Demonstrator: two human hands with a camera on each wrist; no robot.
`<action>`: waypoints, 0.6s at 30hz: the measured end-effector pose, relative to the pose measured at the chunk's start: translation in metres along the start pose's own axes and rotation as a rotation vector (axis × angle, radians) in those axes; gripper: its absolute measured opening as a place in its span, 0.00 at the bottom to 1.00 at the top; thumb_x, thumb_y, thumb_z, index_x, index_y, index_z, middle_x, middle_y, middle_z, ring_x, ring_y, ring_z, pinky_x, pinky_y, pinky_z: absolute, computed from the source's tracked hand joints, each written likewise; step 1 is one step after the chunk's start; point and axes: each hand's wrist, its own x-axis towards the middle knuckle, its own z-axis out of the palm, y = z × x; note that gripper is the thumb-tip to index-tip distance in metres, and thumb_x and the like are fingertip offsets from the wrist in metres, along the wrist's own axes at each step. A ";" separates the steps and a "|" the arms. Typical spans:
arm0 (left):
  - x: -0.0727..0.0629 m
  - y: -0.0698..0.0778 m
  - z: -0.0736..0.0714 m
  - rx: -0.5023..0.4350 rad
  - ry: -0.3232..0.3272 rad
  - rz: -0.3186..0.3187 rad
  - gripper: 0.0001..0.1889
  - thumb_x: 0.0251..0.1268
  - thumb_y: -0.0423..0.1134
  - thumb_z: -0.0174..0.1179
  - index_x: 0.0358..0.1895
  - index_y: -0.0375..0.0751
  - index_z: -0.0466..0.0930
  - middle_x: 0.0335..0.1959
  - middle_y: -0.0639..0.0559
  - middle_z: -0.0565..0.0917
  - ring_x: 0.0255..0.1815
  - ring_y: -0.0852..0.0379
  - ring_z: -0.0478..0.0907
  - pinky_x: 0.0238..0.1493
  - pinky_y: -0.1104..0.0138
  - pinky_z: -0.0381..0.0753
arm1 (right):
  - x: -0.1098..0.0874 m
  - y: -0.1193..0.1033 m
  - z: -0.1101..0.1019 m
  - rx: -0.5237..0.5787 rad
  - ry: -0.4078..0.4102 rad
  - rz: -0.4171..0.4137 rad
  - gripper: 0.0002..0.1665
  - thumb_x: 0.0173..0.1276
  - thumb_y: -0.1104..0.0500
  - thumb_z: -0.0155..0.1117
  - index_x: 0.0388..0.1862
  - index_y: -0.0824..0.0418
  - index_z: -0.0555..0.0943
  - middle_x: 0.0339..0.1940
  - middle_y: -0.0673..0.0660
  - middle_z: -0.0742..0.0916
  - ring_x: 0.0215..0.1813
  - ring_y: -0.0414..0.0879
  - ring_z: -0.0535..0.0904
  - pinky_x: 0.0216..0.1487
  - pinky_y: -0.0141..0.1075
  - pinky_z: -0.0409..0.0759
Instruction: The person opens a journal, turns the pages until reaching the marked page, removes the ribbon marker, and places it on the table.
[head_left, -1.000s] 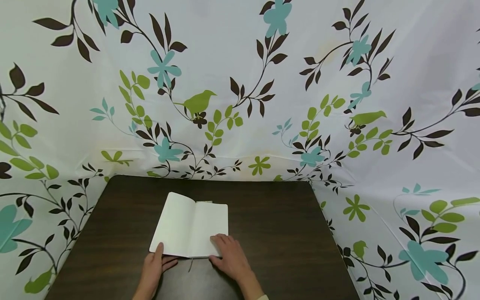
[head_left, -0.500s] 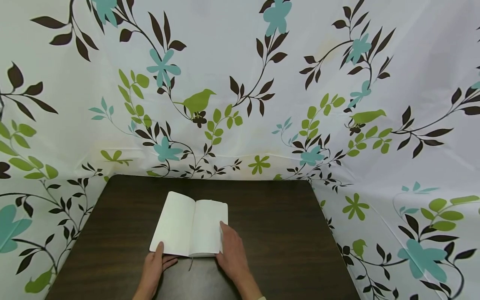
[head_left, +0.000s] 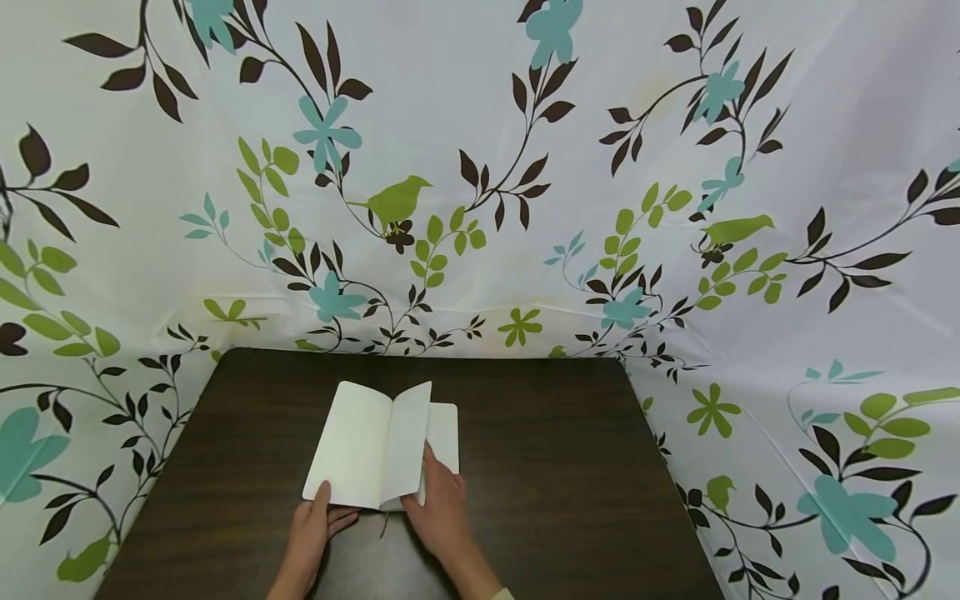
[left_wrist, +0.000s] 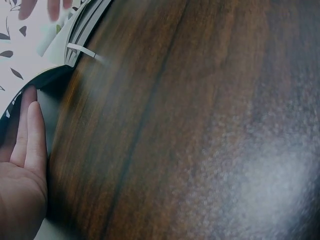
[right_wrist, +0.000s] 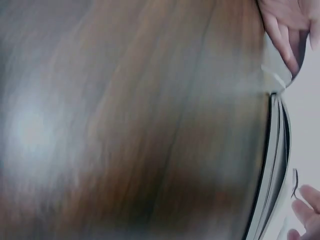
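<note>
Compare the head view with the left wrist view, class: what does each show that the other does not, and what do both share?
Only the head view: the lime-green printed birds, the straight far edge of the dark brown wood-grain table and the back of the right hand.

Only the left wrist view: the palm of the left hand and the dark underside of the open, white-paged notebook.

Both: parts of the notebook, table and both hands, the thin ribbon bookmark and the white, leaf-printed cloth.
</note>
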 end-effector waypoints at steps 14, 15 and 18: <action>-0.001 -0.001 -0.001 -0.004 -0.025 0.020 0.39 0.93 0.55 0.28 0.75 0.14 0.58 0.53 0.33 0.90 0.40 0.65 0.90 0.48 0.63 0.93 | -0.010 -0.021 0.016 -0.151 -0.194 -0.177 0.40 0.78 0.44 0.64 0.86 0.38 0.64 0.71 0.48 0.83 0.72 0.47 0.79 0.63 0.49 0.80; -0.001 -0.002 -0.001 -0.003 -0.028 0.032 0.39 0.93 0.55 0.28 0.75 0.14 0.58 0.52 0.35 0.91 0.41 0.65 0.91 0.47 0.63 0.93 | -0.011 -0.021 0.016 -0.169 -0.211 -0.178 0.42 0.78 0.44 0.64 0.87 0.35 0.62 0.72 0.48 0.83 0.73 0.47 0.78 0.62 0.49 0.79; -0.001 -0.004 0.000 -0.012 -0.034 0.076 0.39 0.93 0.55 0.29 0.74 0.14 0.60 0.47 0.44 0.93 0.41 0.63 0.91 0.46 0.64 0.93 | -0.011 -0.021 0.016 -0.220 -0.234 -0.194 0.43 0.76 0.43 0.63 0.87 0.32 0.61 0.74 0.50 0.81 0.74 0.47 0.77 0.62 0.50 0.78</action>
